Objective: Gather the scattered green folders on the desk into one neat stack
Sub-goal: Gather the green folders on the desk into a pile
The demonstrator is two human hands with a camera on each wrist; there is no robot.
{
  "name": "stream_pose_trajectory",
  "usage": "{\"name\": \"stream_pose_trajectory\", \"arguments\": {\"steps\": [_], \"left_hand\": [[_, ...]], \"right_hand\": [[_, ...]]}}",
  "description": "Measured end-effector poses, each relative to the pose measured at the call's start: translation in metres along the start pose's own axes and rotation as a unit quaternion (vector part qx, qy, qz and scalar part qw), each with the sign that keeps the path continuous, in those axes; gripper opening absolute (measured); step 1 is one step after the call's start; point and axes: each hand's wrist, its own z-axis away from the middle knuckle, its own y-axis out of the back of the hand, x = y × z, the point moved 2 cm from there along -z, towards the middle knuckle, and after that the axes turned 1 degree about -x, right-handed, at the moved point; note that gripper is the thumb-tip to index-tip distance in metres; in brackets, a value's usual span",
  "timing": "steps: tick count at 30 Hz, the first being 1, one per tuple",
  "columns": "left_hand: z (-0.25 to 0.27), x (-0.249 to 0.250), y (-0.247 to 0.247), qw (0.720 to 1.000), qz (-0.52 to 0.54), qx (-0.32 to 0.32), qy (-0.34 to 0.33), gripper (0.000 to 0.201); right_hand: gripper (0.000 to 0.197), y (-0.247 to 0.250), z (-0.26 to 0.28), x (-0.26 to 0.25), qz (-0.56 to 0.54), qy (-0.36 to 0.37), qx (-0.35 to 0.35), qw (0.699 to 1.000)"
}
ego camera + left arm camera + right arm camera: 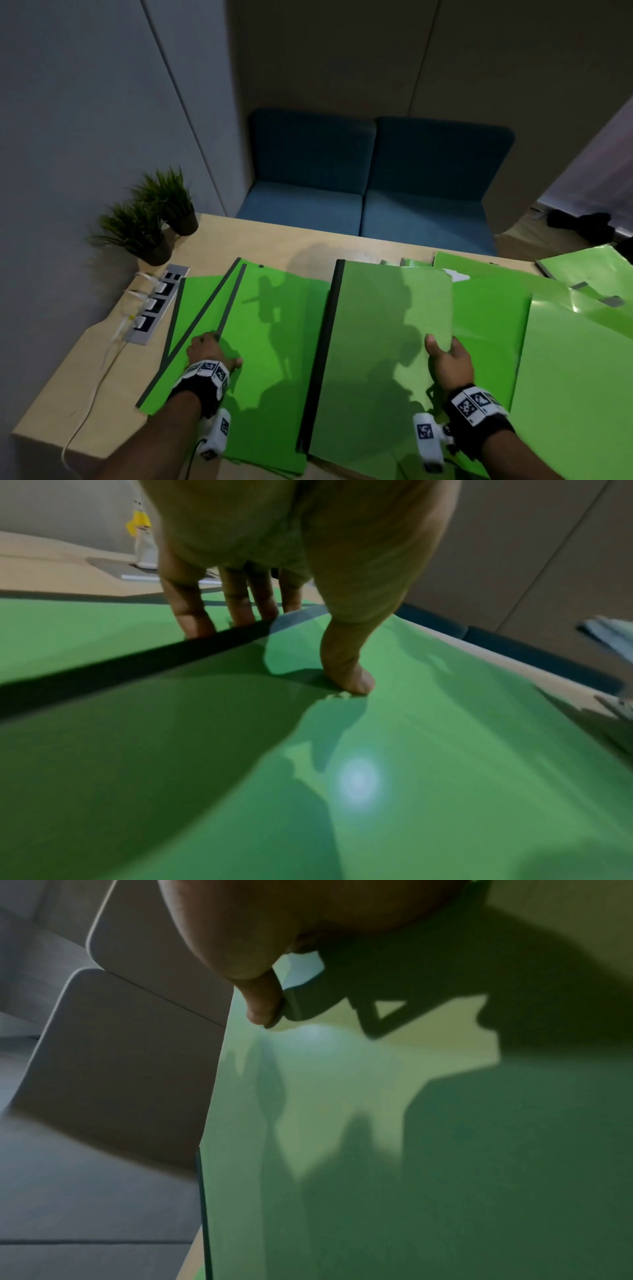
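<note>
Right hand [448, 363] pinched the raised flat green black-spined folder [376, 342], spine lying leftward, towards the left hand [209, 354] gripping the overlapped green folder pile's [267, 342] spine edge.

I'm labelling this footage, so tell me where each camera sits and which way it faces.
Head: worn on the head, looking forward and down at the desk of green folders; both forearms show.
Left wrist: looks along the left hand, fingers over a folder's black spine, thumb on top.
Right wrist: looks along the right hand, thumb on the lifted folder.
Shared: head and right wrist both show that lifted folder.
</note>
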Motion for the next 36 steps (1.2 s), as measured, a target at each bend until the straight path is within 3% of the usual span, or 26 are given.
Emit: {"name": "stream_pose_trajectory", "arguments": {"steps": [5,9,12,15,18,22,25,29,31,34,35,36], "left_hand": [[-0.001,-0.002,0.001,0.994,0.084,-0.057,0.030,0.096],[0.004,-0.007,0.019,0.981,0.128,-0.146,0.015,0.106],[0.010,-0.020,0.022,0.971,0.172,-0.164,-0.027,0.092],[0.018,-0.032,0.023,0.964,0.213,-0.153,-0.050,0.093],[0.023,-0.032,0.032,0.950,0.266,-0.143,-0.075,0.067],[0.030,-0.016,0.043,0.933,0.275,-0.164,-0.165,0.072],[0.052,0.013,0.057,0.920,0.282,-0.157,-0.224,0.045],[0.064,0.029,0.071,0.903,0.313,-0.145,-0.256,0.045],[0.062,0.028,0.085,0.896,0.324,-0.131,-0.274,0.051],[0.056,0.021,0.112,0.882,0.362,-0.095,-0.286,0.043],[0.054,0.018,0.121,0.876,0.382,-0.085,-0.283,0.042],[0.055,0.016,0.130,0.866,0.406,-0.078,-0.280,0.041]], "right_hand": [[0.023,-0.022,0.002,0.005,-0.001,-0.022,-0.026,0.999],[0.019,-0.028,0.001,0.010,-0.004,-0.053,-0.037,0.998],[0.018,-0.026,0.002,0.011,-0.029,-0.063,-0.046,0.997],[0.018,-0.024,0.006,0.006,-0.047,-0.056,-0.048,0.996],[0.027,-0.022,0.008,-0.001,-0.052,-0.050,-0.058,0.996],[0.037,-0.031,0.013,-0.016,-0.057,-0.037,-0.083,0.994],[0.051,-0.041,0.019,-0.024,-0.061,-0.027,-0.090,0.994],[0.096,-0.051,0.025,-0.032,-0.074,-0.007,-0.106,0.992],[0.096,-0.055,0.025,-0.032,-0.111,-0.013,-0.116,0.987],[0.106,-0.060,0.022,-0.032,-0.140,-0.028,-0.127,0.982],[0.104,-0.061,0.020,-0.034,-0.163,-0.035,-0.133,0.977],[0.087,-0.061,0.021,-0.040,-0.184,-0.045,-0.140,0.972]]}}
